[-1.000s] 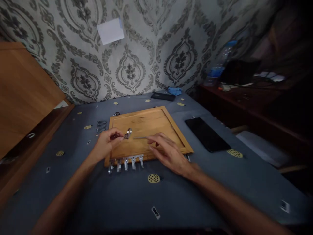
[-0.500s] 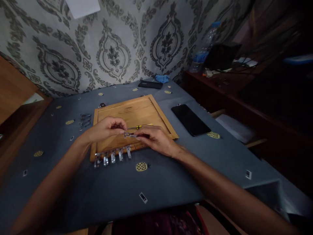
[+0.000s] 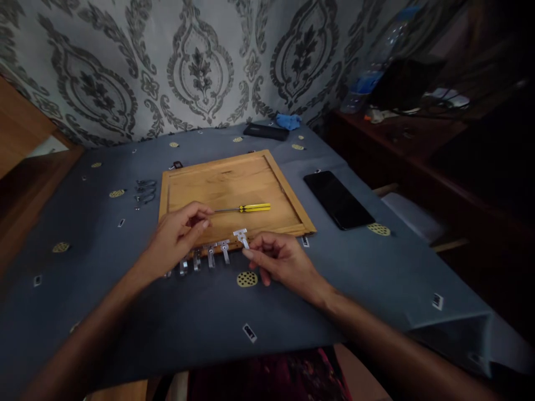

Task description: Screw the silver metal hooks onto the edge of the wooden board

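Between the thumb and fingers of my right hand (image 3: 282, 257) is a T-shaped metal hook (image 3: 241, 236), its flat crosspiece over the front edge of a framed wooden board (image 3: 225, 184). Several similar metal hooks (image 3: 211, 256) line that front edge, left of the held one. My left hand (image 3: 178, 236) is over the board's left front part, its thumb and fingers curled close together; whatever they may hold is too small to make out. Beyond my hands, a screwdriver with a yellow and black handle (image 3: 254, 208) lies on the board.
Several loose metal hooks (image 3: 145, 190) lie left of the board. On the right is a black phone (image 3: 338, 199). At the back are a dark case (image 3: 266, 131) and a blue cloth (image 3: 288, 121). A plastic bottle (image 3: 368, 83) stands on the brown side furniture.
My hands have moved apart. The right one has brought the hook nearer to me, to the board's front edge, while the left has drawn slightly back. The view has shifted a little.
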The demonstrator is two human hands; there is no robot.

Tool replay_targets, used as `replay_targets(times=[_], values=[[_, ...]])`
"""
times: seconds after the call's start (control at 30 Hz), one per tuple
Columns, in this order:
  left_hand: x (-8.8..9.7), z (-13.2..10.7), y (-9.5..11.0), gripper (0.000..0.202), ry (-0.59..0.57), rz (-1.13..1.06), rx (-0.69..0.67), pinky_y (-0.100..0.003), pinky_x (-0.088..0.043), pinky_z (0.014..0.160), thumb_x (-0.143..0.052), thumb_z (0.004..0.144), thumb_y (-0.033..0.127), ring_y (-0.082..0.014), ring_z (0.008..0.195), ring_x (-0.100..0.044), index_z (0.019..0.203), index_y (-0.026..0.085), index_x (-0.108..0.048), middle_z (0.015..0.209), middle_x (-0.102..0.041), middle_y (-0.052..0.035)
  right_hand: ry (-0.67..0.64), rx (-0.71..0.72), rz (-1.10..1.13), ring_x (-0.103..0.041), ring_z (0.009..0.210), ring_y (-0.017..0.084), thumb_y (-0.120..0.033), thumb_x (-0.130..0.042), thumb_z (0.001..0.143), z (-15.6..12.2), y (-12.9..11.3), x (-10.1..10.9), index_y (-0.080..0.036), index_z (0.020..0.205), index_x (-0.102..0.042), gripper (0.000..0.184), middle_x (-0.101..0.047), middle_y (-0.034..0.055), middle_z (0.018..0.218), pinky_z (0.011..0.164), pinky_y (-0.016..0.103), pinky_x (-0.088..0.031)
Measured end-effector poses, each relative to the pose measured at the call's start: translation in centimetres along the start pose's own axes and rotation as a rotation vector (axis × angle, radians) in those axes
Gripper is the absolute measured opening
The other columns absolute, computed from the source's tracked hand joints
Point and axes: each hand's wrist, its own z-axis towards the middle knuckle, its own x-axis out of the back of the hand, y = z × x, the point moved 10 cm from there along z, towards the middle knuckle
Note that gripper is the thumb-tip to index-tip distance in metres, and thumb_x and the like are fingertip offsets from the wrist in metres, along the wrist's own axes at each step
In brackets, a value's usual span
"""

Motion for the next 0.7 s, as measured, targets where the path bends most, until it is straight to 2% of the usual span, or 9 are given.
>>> replay_targets(times=[0.1,0.2,0.3,0.47,0.6,0.7], values=[[0.6,-0.6,-0.1,0.025,0.082,-0.002,-0.029,-0.034,-0.053,0.08,-0.055,0.093,0.037,-0.0202,0.091,-0.068,0.107,0.018,-0.063,0.099,-0.071,-0.0061,0.018,-0.076,0.031,-0.048,0.036,0.003,-0.047,-0.068,0.08,-0.5,1.4,-0.2,-0.019,0.072,-0.057,0.031,-0.063,-0.0039,0.062,0.036,0.018,-0.034],[0.3,-0.8,0.4,0.023,0.069,0.037,-0.075,-0.035,-0.053,0.083,-0.055,0.094,0.036,-0.0205,0.094,-0.068,0.109,0.02,-0.062,0.102,-0.071,-0.0055,0.033,-0.141,0.036,-0.048,0.035,0.003,-0.046,-0.069,0.079,-0.8,2.3,-0.4,-0.018,0.072,-0.059,0.03,-0.066,-0.0019,0.063,0.036,0.018,-0.035],[-1.0,-1.2,1.4,0.027,-0.012,0.119,-0.154,-0.037,-0.052,0.089,-0.06,0.092,0.033,-0.0217,0.103,-0.066,0.117,0.022,-0.058,0.11,-0.07,-0.0048,0.043,-0.191,0.028,-0.047,0.034,0.003,-0.045,-0.068,0.08,-0.9,2.8,-0.5,-0.018,0.072,-0.061,0.03,-0.068,-0.0007,0.064,0.035,0.017,-0.035],[-3.9,-2.1,1.9,0.052,-0.124,0.267,-0.228,-0.045,-0.05,0.096,-0.072,0.083,0.032,-0.028,0.116,-0.06,0.129,0.024,-0.048,0.122,-0.063,-0.0082,0.033,-0.237,0.002,-0.045,0.034,0.002,-0.04,-0.066,0.083,-1.0,2.9,-0.6,-0.016,0.072,-0.062,0.026,-0.068,-0.0008,0.065,0.033,0.015,-0.034],[-5.6,-2.3,1.9,0.062,-0.166,0.376,-0.243,-0.048,-0.049,0.097,-0.077,0.08,0.033,-0.0312,0.116,-0.056,0.131,0.02,-0.044,0.122,-0.062,-0.0118,0.036,-0.24,-0.031,-0.043,0.037,0.003,-0.033,-0.062,0.085,-0.8,2.7,-0.6,-0.017,0.072,-0.063,0.021,-0.064,-0.0018,0.064,0.031,0.015,-0.034],[-6.2,-2.3,2.1,0.064,-0.173,0.415,-0.251,-0.048,-0.048,0.098,-0.076,0.081,0.033,-0.0311,0.116,-0.055,0.133,0.018,-0.041,0.123,-0.062,-0.0127,0.043,-0.22,-0.063,-0.043,0.039,0.004,-0.028,-0.06,0.086,-0.6,2.5,-0.6,-0.017,0.072,-0.063,0.018,-0.063,-0.0025,0.062,0.033,0.014,-0.033]])
